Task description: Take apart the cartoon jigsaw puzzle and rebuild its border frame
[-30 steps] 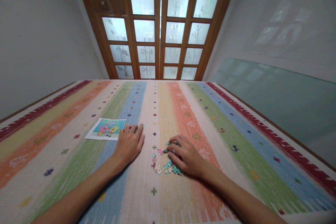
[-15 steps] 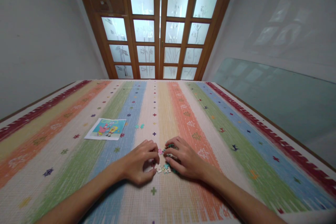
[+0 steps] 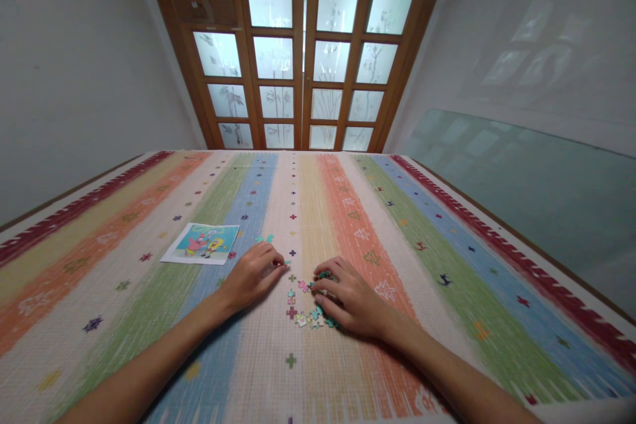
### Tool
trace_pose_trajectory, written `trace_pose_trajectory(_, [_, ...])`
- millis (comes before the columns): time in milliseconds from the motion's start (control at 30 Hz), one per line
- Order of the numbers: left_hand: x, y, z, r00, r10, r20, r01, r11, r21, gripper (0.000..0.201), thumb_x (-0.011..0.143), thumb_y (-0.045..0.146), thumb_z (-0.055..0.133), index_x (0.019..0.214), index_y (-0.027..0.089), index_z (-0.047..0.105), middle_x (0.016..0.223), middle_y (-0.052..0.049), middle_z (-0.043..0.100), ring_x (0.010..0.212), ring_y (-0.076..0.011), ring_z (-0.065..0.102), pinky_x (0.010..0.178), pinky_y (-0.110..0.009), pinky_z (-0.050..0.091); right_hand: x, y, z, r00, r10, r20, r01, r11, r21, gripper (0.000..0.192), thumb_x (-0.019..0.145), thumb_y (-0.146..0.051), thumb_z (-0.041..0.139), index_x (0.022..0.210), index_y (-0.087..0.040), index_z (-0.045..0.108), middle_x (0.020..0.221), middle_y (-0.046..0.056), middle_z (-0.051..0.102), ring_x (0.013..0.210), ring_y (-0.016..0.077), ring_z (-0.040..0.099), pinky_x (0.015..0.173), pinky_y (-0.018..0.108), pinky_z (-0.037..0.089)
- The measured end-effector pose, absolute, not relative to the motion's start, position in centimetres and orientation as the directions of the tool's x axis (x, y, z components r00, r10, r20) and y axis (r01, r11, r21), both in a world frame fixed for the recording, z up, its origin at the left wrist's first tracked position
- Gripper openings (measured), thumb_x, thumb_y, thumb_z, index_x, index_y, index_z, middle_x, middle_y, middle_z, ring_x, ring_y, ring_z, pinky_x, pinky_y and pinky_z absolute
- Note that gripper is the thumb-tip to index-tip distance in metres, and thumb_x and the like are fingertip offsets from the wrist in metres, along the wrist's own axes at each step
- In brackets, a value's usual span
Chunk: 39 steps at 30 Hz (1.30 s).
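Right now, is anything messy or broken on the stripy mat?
Nothing looks broken or spilled. The puzzle pieces lie in a loose heap by the right hand, and two teal pieces sit apart near the picture card, beyond the left hand. The striped mat lies flat.

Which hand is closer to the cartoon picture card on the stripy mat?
Left. The left hand lies just right of the rectangular cartoon picture card, not touching it. The right hand is farther right, on the heap of small colourful puzzle pieces.
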State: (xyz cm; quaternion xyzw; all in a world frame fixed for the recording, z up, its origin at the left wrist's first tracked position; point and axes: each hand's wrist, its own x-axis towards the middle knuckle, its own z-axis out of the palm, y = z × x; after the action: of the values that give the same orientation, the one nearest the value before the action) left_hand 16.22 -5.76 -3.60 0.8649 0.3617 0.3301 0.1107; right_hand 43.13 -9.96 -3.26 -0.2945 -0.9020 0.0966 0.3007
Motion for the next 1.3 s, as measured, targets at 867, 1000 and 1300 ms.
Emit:
trace_pose_trajectory(867, [16.45, -5.25, -4.75, 0.457, 0.812, 0.363, 0.868, -0.497, 0.019, 0.04, 0.101, 0.037, 0.047, 0.129, 0.014, 0.065, 0.096, -0.012, 0.06, 0.092, -0.0299, 0.052, 0.085, -0.043, 0.045, 43.18, -9.75, -3.35, -0.653, 0.58, 0.488, 0.469, 0.815, -0.341, 0.016, 0.099, -0.02, 0.055, 0.1, -0.017, 0.071, 0.108, 0.012, 0.065, 0.103, 0.0251, 0.057, 0.091, 0.044, 0.051])
trace_pose_trajectory(1000, [16.38, -5.26, -4.63, 0.441, 0.818, 0.369, 0.873, -0.486, 0.035, 0.038, 0.101, 0.037, 0.049, 0.127, 0.015, 0.066, 0.097, -0.012, 0.059, 0.093, -0.0296, 0.053, 0.086, -0.042, 0.045, 43.23, -9.78, -3.21, -0.66, 0.572, 0.488, 0.467, 0.82, -0.331, 0.016, 0.099, -0.02, 0.055, 0.1, -0.017, 0.071, 0.108, 0.012, 0.064, 0.103, 0.0247, 0.058, 0.09, 0.043, 0.051])
trace_pose_trajectory(1300, [16.63, -5.58, -4.22, 0.4, 0.844, 0.357, 0.907, -0.421, -0.021, 0.043, 0.101, 0.035, 0.048, 0.135, 0.013, 0.063, 0.117, -0.018, 0.061, 0.108, -0.0342, 0.053, 0.095, -0.048, 0.045, 43.19, -9.76, -3.34, -0.658, 0.575, 0.486, 0.466, 0.818, -0.337, 0.017, 0.101, -0.021, 0.054, 0.101, -0.017, 0.071, 0.108, 0.013, 0.064, 0.103, 0.025, 0.057, 0.091, 0.044, 0.05])
